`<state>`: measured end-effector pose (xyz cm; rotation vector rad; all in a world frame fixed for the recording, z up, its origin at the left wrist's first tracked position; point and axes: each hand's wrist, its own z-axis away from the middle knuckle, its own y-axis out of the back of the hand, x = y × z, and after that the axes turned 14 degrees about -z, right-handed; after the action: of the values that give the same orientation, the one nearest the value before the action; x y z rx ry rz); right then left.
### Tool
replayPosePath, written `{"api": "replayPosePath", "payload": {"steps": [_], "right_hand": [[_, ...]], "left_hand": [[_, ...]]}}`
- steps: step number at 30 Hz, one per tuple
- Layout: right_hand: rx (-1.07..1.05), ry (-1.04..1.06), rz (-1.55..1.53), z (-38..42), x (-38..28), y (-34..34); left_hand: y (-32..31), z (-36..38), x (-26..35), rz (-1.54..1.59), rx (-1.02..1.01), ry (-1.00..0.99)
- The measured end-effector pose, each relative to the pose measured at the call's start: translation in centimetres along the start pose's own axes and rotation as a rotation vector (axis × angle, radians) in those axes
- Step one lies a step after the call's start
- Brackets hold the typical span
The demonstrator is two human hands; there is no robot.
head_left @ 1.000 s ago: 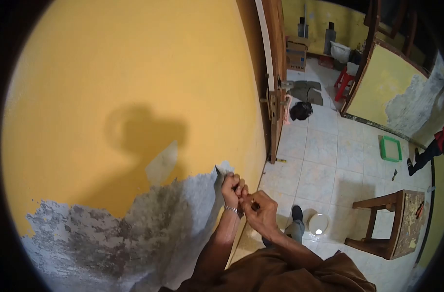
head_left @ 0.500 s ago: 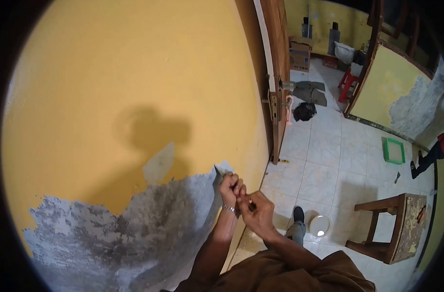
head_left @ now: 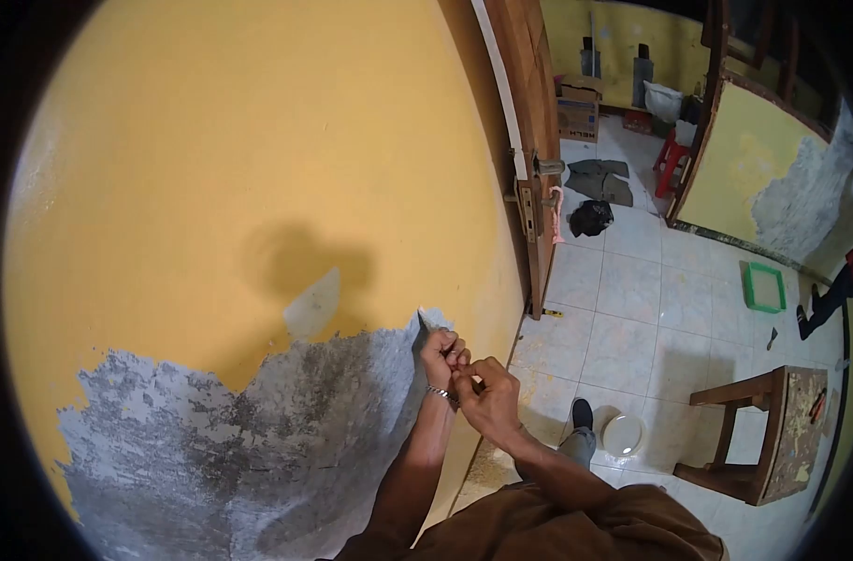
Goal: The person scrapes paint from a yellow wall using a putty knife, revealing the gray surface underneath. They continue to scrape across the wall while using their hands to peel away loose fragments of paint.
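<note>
On the yellow wall [head_left: 193, 168], my left hand [head_left: 441, 352], with a metal bracelet or watch at the wrist, is closed around what looks like a scraper [head_left: 425, 323]. Only a bit of dark blade shows above the fingers, at the upper right edge of the bare grey patch [head_left: 211, 449]. Close against it is my right hand [head_left: 490, 397], its thumb and fingers pinched together beside the left fingers. Whatever the right fingers grip is hidden. A smaller pale patch [head_left: 312, 304] lies to the left, within the shadow of my head.
A wooden door [head_left: 529, 122] stands right of the wall. On the tiled floor are a round white lid or dish [head_left: 622, 436] near my foot, a wooden stool [head_left: 773, 439], a green tray [head_left: 764, 287], a black bag [head_left: 590, 218] and cloth [head_left: 599, 180]. Another person's leg [head_left: 829, 299] shows far right.
The view has shifted slightly, moving the floor items a little to the right. Both hands stay together at the patch's edge, with the right hand's fingers slightly changed in pose.
</note>
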<state>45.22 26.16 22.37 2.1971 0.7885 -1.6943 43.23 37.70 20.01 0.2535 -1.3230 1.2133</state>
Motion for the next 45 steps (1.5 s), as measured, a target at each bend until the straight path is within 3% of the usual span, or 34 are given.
{"api": "replayPosePath", "payload": {"steps": [3, 5, 9, 12, 15, 16, 19, 23, 24, 27, 31, 36, 40, 41, 43, 45], "right_hand": [[-0.006, -0.098, -0.006, 0.2, 0.0, 1.0], [-0.007, -0.065, 0.02, 0.0, 0.0, 0.4], [0.047, -0.009, 0.024, -0.2, 0.8, -0.3], [-0.004, -0.138, 0.066, 0.5, -0.7, 1.3], [0.007, -0.104, -0.057, 1.0, -0.1, 0.1], [-0.002, -0.018, 0.15, 0.1, 0.4, -0.3], [0.06, -0.08, 0.024, -1.3, 1.0, 1.0], [0.006, -0.1, -0.063, 0.9, 0.8, 0.6], [-0.016, -0.057, 0.052, 0.4, 1.3, 0.3], [0.057, -0.095, 0.01, -1.3, 1.8, 0.5], [-0.039, -0.043, 0.003, 0.7, 0.4, 1.1], [0.04, -0.016, 0.049, -1.7, 1.2, 0.6], [-0.072, -0.044, 0.019, 1.4, -1.3, 1.3], [-0.067, -0.04, 0.019, 1.2, -1.1, 0.8], [-0.018, 0.072, 0.063, 1.2, -0.4, -0.3], [0.095, 0.041, 0.122, -1.8, 1.5, -1.2]], "left_hand": [[-0.8, 0.6, -0.6, -0.028, 0.061, 0.006], [0.2, 1.2, -0.7, 0.071, 0.036, 0.005], [-0.5, -0.5, -0.2, -0.048, 0.062, 0.031], [0.0, 0.8, -1.2, -0.028, 0.056, 0.007], [-0.2, 1.0, 0.6, -0.075, 0.071, 0.041], [-0.7, -0.4, 0.9, -0.117, 0.051, 0.062], [-2.0, -1.1, -0.4, -0.107, 0.07, 0.055], [0.8, 0.1, -1.2, 0.01, 0.068, 0.032], [1.0, -0.9, -1.1, -0.032, 0.037, 0.046], [-1.7, -2.1, -0.8, -0.075, 0.092, 0.028], [0.5, 0.3, -0.8, 0.034, 0.019, 0.012], [-1.4, -2.4, -0.7, -0.006, 0.005, 0.003], [1.3, 1.2, -1.4, 0.19, -0.02, -0.007], [1.1, 2.1, -0.3, 0.066, 0.065, 0.041], [1.6, 0.3, -0.2, 0.066, -0.043, 0.044], [0.2, -4.0, -0.3, 0.01, -0.12, 0.033]]}}
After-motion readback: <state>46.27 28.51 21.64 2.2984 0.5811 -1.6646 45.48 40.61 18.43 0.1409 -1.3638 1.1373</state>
